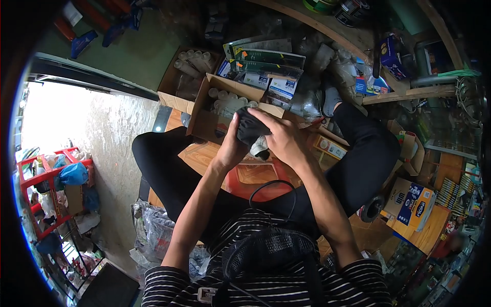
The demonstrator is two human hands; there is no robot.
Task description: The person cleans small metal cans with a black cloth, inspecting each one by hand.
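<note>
In the head view, my left hand (pixel 232 146) and my right hand (pixel 282 137) are closed around a dark, crumpled, cloth-like piece (pixel 249 127) above my lap. My left thumb presses its near side, and my right fingers lie over its top. From its lower end sticks a small whitish piece (pixel 258 147) with a dark tip; its kind I cannot make out. Just beyond my hands stands an open cardboard box (pixel 203 123) with several clear cylindrical containers (pixel 225 100) in it.
Another carton (pixel 168 89) with clear tubes (pixel 194 61) stands behind. Flat packaged goods (pixel 268 59) lie at the back. A red stool (pixel 263 179) is between my legs. To the right are a blue and brown box (pixel 409 202) and a wooden board (pixel 422 233); a red rack (pixel 51 163) is far left.
</note>
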